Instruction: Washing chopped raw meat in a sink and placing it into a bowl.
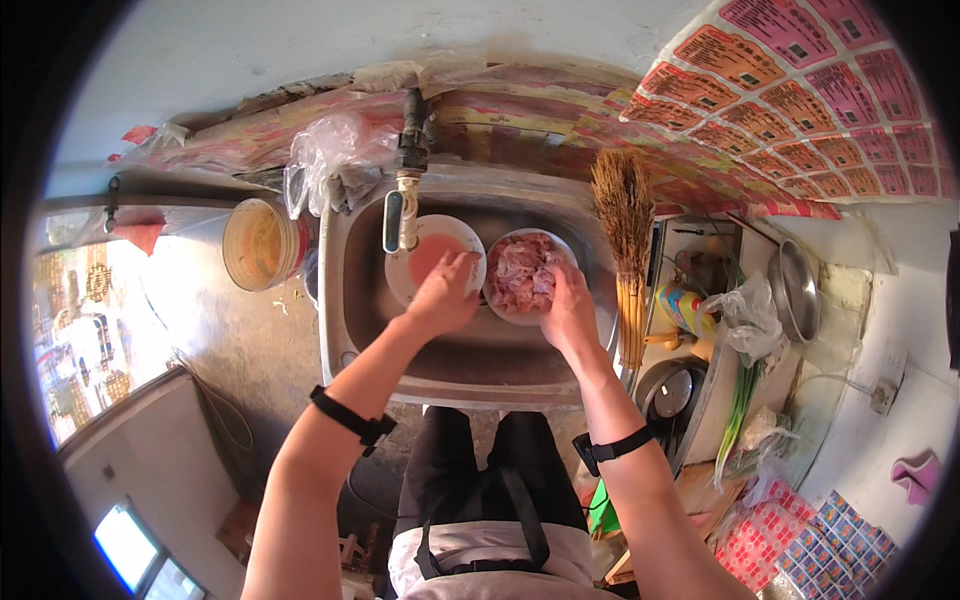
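Two white bowls stand side by side in a stainless steel sink [480,367]. The left bowl [397,262] holds pinkish liquid, and my left hand [448,292] is over its right side with fingers spread at the rim; whether it grips the rim cannot be told. Pieces of raw meat [525,270] fill the right bowl [517,316]. At that bowl's right side is my right hand [570,300], its fingers against the meat and rim, partly hidden. Above the left bowl, a tap [406,214] with a lever hangs down from a pipe.
A straw brush [626,247] lies along the sink's right edge. Left of the sink is a plastic bucket [259,244]; a clear plastic bag [322,161] and grey cloth [352,187] sit at its back left corner. Right are a pot [671,394], spring onions [739,412] and a metal basin [795,289].
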Tool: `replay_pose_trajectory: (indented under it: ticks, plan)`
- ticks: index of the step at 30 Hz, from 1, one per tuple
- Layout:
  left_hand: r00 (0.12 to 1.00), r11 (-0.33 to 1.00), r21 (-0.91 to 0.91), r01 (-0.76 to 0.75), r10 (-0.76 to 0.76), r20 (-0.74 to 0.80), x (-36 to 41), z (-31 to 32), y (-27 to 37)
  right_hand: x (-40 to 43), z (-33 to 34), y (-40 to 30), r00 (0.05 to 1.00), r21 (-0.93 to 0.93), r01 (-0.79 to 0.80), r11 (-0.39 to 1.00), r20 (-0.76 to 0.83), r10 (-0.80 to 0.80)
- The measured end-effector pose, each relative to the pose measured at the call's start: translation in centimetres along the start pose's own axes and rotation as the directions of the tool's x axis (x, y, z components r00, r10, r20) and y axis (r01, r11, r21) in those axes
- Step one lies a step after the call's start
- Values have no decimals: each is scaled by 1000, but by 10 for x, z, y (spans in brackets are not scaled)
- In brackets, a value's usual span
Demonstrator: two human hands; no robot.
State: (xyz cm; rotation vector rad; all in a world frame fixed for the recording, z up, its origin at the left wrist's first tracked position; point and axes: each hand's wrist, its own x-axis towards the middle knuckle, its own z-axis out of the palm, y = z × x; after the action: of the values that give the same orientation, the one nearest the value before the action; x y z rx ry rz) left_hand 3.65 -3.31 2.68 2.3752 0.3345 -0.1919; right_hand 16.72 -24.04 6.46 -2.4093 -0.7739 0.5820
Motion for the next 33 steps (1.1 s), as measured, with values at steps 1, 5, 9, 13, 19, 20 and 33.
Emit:
replay_pose_trajectory:
  ticks: [1, 5, 9, 13, 19, 20, 33]
  plan:
    - [996, 986, 150, -79, 72, 48, -6, -10, -13, 2, 2, -7, 999, -94, 45, 995, 11, -44]
    - [923, 921, 103, 375, -361, -135, -27, -27, -31, 45, 44, -33, 982, -47, 161, 986, 107, -155]
    - [777, 773, 182, 607, -626, 65, -22, -29, -29, 80, 90, -32, 986, -271, 156, 950, 103, -133]
    - [673, 678, 31, 734, -733, 96, -21, -13, -72, 101, 109, -51, 972, -363, 153, 919, 223, -74]
    - [589, 583, -86, 808, -789, 177, -18, -20, -57, 92, 73, -78, 958, -341, -1, 940, 269, 98]
    - [642, 642, -50, 765, -753, 143, -27, -19, -66, 92, 68, -89, 957, -336, 14, 942, 277, 84]
    - [617, 333, -519, 787, -436, 655, -28, -23, -38, 110, -33, -130, 835, -397, -175, 901, 425, 350]
